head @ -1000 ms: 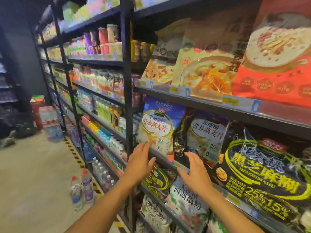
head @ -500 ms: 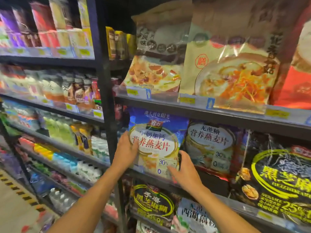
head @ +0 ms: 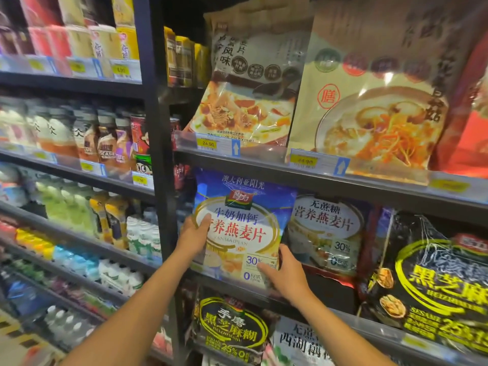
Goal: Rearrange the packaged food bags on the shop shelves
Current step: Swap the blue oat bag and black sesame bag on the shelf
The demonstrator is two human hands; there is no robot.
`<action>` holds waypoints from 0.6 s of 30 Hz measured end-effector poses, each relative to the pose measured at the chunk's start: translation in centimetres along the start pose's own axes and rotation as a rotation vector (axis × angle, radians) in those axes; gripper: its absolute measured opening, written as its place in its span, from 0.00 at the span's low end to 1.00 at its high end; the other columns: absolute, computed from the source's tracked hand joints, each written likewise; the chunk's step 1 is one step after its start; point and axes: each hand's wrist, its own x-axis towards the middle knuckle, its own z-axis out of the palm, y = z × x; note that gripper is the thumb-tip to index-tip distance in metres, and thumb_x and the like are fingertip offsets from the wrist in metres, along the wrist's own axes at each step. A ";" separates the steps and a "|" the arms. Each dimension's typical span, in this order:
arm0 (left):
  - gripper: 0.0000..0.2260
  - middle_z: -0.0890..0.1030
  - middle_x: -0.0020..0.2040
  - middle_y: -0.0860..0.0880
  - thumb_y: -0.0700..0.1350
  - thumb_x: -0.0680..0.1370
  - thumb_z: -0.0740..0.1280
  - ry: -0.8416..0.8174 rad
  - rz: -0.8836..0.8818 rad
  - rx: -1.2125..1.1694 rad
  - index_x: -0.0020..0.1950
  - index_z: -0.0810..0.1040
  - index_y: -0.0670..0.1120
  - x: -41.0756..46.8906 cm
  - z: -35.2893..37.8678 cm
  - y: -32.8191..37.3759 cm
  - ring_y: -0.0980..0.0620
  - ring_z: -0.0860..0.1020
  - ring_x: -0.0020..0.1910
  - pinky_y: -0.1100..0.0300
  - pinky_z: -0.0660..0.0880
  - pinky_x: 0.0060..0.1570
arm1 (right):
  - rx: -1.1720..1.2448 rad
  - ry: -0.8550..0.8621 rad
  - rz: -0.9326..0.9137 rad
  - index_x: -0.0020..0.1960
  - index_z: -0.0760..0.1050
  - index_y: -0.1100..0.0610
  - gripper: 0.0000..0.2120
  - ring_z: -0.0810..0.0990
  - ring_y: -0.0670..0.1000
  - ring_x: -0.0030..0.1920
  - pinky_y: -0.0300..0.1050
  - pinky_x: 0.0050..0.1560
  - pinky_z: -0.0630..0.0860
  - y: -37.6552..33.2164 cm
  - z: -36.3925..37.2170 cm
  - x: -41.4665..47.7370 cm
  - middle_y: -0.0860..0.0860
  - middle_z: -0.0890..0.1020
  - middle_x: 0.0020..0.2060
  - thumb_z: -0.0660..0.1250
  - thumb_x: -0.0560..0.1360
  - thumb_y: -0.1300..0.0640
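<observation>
A blue oatmeal bag [head: 244, 207] with a gold ring and red lettering stands upright on the middle shelf [head: 343, 184]. My left hand [head: 194, 235] grips its left edge, thumb on the front. My right hand [head: 286, 276] holds its lower right corner. To its right stands a darker oatmeal bag [head: 326, 233], then a black sesame-paste bag [head: 438, 281]. The shelf above carries a grey-and-cream soup bag [head: 247, 83] and a beige mushroom-soup bag [head: 375, 96]. Below sit another black sesame bag [head: 232, 328] and a pale bag [head: 298, 342].
A black upright post [head: 155, 143] divides this bay from the drinks bay on the left, with bottled coffee [head: 105, 138], juice and water bottles [head: 140, 236]. Yellow price tags [head: 207, 144] line the shelf edges. A red bag [head: 472, 133] is at the far right.
My view has moved in close to the shelves. Both hands, open and reaching a second ago, have closed on the blue oatmeal bag's left edge and lower right corner.
</observation>
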 end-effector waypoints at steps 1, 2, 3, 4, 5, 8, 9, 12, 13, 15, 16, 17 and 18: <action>0.38 0.81 0.64 0.45 0.75 0.70 0.61 -0.001 -0.009 -0.013 0.69 0.70 0.49 -0.6 -0.1 0.6 0.43 0.80 0.61 0.42 0.78 0.62 | 0.009 0.005 -0.004 0.65 0.72 0.48 0.23 0.82 0.42 0.52 0.38 0.48 0.79 0.1 0.0 0.1 0.43 0.84 0.57 0.78 0.74 0.51; 0.33 0.80 0.64 0.45 0.71 0.75 0.62 -0.003 -0.005 -0.024 0.69 0.70 0.48 -1.1 -0.1 1.2 0.42 0.80 0.61 0.43 0.78 0.62 | 0.018 0.012 -0.008 0.65 0.73 0.48 0.23 0.83 0.42 0.53 0.41 0.50 0.81 0.2 0.1 0.1 0.42 0.84 0.57 0.78 0.74 0.51; 0.28 0.80 0.64 0.44 0.67 0.79 0.62 0.007 0.005 -0.028 0.69 0.69 0.47 -1.8 -0.1 2.1 0.42 0.79 0.61 0.43 0.78 0.61 | 0.027 0.019 -0.011 0.65 0.73 0.48 0.23 0.83 0.42 0.54 0.44 0.52 0.82 0.2 0.0 0.1 0.42 0.84 0.57 0.78 0.74 0.51; 0.25 0.80 0.63 0.44 0.64 0.80 0.62 0.019 0.028 -0.021 0.68 0.69 0.47 -1.9 0.0 2.5 0.41 0.79 0.60 0.44 0.78 0.61 | 0.039 0.029 -0.020 0.66 0.73 0.48 0.23 0.83 0.42 0.55 0.46 0.53 0.82 0.1 -0.2 0.1 0.41 0.84 0.57 0.77 0.74 0.51; 0.22 0.80 0.62 0.43 0.63 0.81 0.62 0.028 0.043 -0.016 0.66 0.69 0.48 -2.3 -0.1 3.2 0.41 0.80 0.60 0.44 0.78 0.61 | 0.047 0.049 -0.031 0.65 0.74 0.47 0.22 0.83 0.42 0.55 0.47 0.54 0.82 -0.1 -0.5 0.2 0.40 0.84 0.56 0.77 0.74 0.50; 0.19 0.81 0.58 0.45 0.65 0.79 0.62 0.057 0.104 0.009 0.60 0.68 0.52 -2.1 0.0 4.5 0.42 0.80 0.57 0.43 0.77 0.61 | 0.064 0.115 -0.049 0.59 0.75 0.49 0.14 0.82 0.40 0.52 0.41 0.48 0.80 -1.2 -2.1 0.4 0.38 0.82 0.50 0.75 0.76 0.50; 0.19 0.81 0.56 0.46 0.66 0.79 0.62 0.059 0.110 0.014 0.59 0.68 0.53 -2.3 0.0 5.0 0.42 0.80 0.56 0.43 0.77 0.61 | 0.069 0.129 -0.052 0.57 0.75 0.50 0.12 0.81 0.38 0.50 0.35 0.44 0.76 -1.5 -2.7 0.3 0.37 0.81 0.48 0.74 0.77 0.50; 0.24 0.82 0.54 0.48 0.69 0.76 0.62 0.037 0.148 -0.004 0.59 0.72 0.50 -2.3 0.3 5.8 0.43 0.80 0.55 0.43 0.76 0.61 | 0.107 0.142 -0.075 0.57 0.75 0.50 0.11 0.79 0.34 0.47 0.29 0.40 0.72 -1.6 -4.2 -0.4 0.36 0.81 0.48 0.73 0.78 0.50; 0.27 0.82 0.54 0.48 0.71 0.74 0.62 0.024 0.142 -0.005 0.59 0.73 0.50 -2.6 0.4 6.0 0.43 0.80 0.55 0.42 0.76 0.62 | 0.120 0.142 -0.094 0.58 0.76 0.49 0.11 0.80 0.34 0.49 0.29 0.41 0.73 -1.4 -4.7 -0.7 0.37 0.82 0.50 0.73 0.78 0.49; 0.29 0.83 0.55 0.48 0.72 0.73 0.62 -0.013 0.159 0.006 0.59 0.76 0.50 -3.0 0.6 6.0 0.44 0.81 0.55 0.42 0.77 0.62 | 0.146 0.147 -0.130 0.61 0.76 0.48 0.13 0.80 0.33 0.51 0.30 0.46 0.74 -1.0 -5.5 -1.4 0.39 0.84 0.53 0.72 0.79 0.48; 0.28 0.84 0.54 0.48 0.72 0.73 0.62 -0.025 0.176 0.011 0.57 0.78 0.51 -3.4 0.8 6.0 0.44 0.81 0.55 0.43 0.77 0.62 | 0.170 0.146 -0.144 0.63 0.76 0.47 0.15 0.80 0.34 0.53 0.33 0.51 0.76 -0.6 -5.8 -1.9 0.39 0.84 0.56 0.71 0.79 0.47; 0.27 0.85 0.53 0.49 0.72 0.74 0.63 -0.033 0.182 0.014 0.55 0.79 0.50 -3.9 0.9 6.1 0.46 0.82 0.54 0.44 0.77 0.61 | 0.196 0.141 -0.145 0.66 0.75 0.47 0.18 0.80 0.35 0.56 0.38 0.56 0.77 -0.2 -6.2 -2.2 0.39 0.83 0.58 0.71 0.79 0.45; 0.25 0.85 0.51 0.50 0.71 0.75 0.64 -0.038 0.195 0.009 0.54 0.80 0.50 -4.5 1.2 6.1 0.47 0.82 0.53 0.45 0.78 0.60 | 0.218 0.134 -0.142 0.69 0.74 0.47 0.21 0.80 0.37 0.59 0.43 0.59 0.77 0.1 -6.5 -2.8 0.39 0.82 0.61 0.70 0.79 0.44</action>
